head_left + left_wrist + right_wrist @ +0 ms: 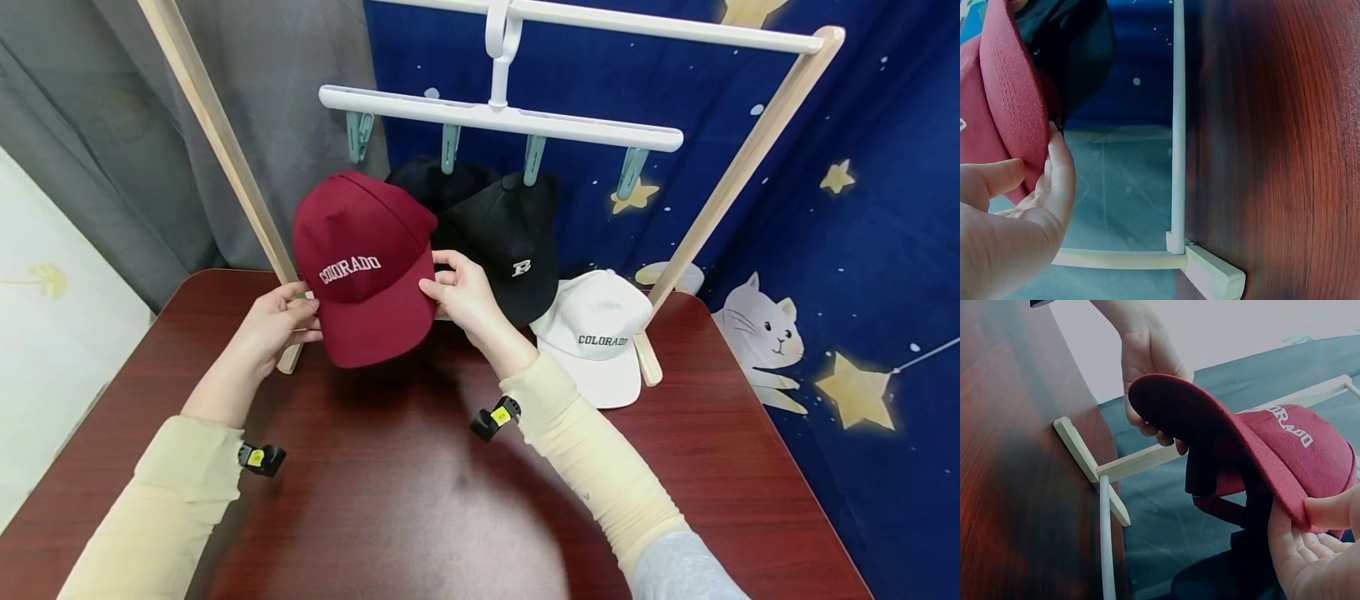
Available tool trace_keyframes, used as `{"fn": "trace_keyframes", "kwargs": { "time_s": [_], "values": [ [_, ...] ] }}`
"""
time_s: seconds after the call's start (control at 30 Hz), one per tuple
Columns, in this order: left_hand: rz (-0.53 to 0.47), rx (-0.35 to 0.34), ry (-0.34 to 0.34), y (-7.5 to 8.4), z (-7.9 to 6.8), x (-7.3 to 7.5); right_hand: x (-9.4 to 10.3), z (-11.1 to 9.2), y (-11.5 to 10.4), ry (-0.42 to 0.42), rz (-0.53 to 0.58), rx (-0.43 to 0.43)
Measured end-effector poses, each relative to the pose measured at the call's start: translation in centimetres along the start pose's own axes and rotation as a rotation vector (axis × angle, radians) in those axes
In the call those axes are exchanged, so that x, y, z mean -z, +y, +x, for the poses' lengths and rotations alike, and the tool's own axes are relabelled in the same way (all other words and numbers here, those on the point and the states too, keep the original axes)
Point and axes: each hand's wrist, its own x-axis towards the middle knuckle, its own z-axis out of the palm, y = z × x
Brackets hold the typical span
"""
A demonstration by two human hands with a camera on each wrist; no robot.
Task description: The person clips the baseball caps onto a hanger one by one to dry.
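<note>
Both my hands hold a dark red baseball cap with COLORADO in white letters, raised off the table with its brim facing me. My left hand pinches the brim's left side, thumb on top and fingers beneath, as the left wrist view shows on the brim. On the other side my right hand pinches the brim's edge between thumb and fingers. Behind the red cap are black caps, one with a white letter badge. A white cap with dark COLORADO lettering rests on the table at the right.
A white hanger with several green clips hangs from the bar of a wooden rack. Its feet stand on the reddish-brown table. Grey and dark blue curtains hang behind.
</note>
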Motion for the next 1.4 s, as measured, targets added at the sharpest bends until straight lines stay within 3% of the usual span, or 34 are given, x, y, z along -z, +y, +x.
{"fn": "trace_keyframes", "kwargs": {
  "time_s": [0.23, 0.77, 1.07, 1.4],
  "values": [
    [-0.007, 0.019, 0.005, 0.0, 0.1, 0.2, -0.1, 0.2, 0.2, 0.018, 0.0, -0.004],
    [0.076, 0.039, 0.01, 0.2, 0.5, 0.5, 0.0, 0.7, 0.8, 0.034, -0.007, -0.018],
    [0.208, 0.057, 0.003, 0.6, 0.9, 0.7, 0.0, 1.1, 1.0, 0.04, 0.0, -0.044],
    [0.25, 0.068, -0.009, 1.4, 1.4, 1.0, -0.1, 1.6, 1.1, 0.053, 0.013, -0.049]
  ]
}}
